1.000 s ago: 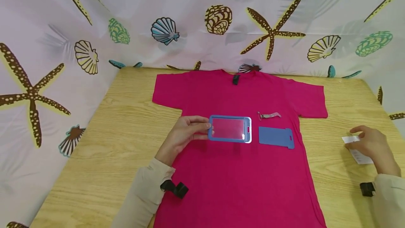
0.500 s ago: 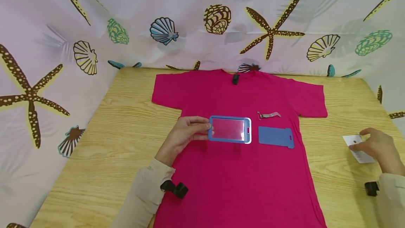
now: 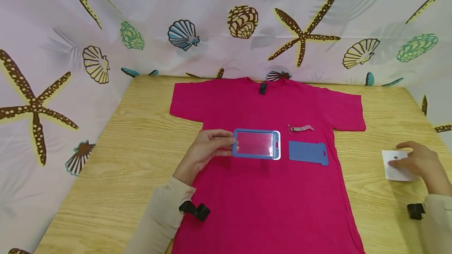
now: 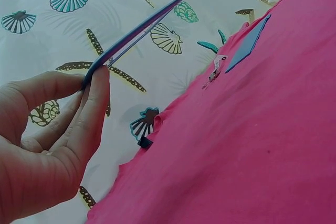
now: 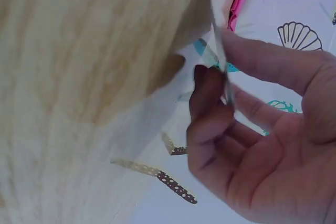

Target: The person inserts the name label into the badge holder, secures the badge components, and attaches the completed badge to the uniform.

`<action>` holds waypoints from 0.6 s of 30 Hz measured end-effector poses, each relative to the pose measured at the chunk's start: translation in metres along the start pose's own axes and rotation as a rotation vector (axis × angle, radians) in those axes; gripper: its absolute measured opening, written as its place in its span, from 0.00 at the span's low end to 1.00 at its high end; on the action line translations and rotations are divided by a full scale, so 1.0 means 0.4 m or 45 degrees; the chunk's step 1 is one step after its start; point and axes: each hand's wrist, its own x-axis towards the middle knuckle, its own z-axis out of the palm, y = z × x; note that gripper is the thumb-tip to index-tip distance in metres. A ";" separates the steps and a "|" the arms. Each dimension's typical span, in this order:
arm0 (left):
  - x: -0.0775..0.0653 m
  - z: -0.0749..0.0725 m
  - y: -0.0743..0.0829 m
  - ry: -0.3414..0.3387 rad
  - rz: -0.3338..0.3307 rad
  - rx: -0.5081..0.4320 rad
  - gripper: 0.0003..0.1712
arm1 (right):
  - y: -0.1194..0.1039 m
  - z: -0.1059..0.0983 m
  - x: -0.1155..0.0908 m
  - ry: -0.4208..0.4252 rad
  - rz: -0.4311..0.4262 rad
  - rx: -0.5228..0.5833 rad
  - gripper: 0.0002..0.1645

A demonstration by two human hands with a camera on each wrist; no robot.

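hands (image 3: 212, 145) (image 3: 420, 163) pinching blue frame (image 3: 253, 157) edge, white card (image 3: 399, 172), tabletop (image 3: 361, 160) between card and shirt (image 3: 266, 207)

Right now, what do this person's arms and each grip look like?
The left sleeve and right sleeve are long and pale beige. A blocky black left wrist piece and a similar right wrist piece sit alongside. The left grip and right grip are ungloved.

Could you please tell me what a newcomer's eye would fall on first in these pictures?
Most likely the bright pink fabric T-shirt, spread on the pale wood-grain table. Over its chest, the left hand holds a blue-framed, clear-windowed rectangular holder. Right of the shirt, the right hand holds a small white paper card.
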 end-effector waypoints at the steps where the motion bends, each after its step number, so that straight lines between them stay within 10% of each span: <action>1: 0.000 0.000 0.000 0.003 -0.001 0.001 0.09 | 0.000 0.000 0.000 0.004 -0.018 0.009 0.38; 18: -0.003 0.003 0.004 -0.010 0.002 -0.024 0.06 | 0.156 0.085 0.163 0.092 -0.078 0.392 0.35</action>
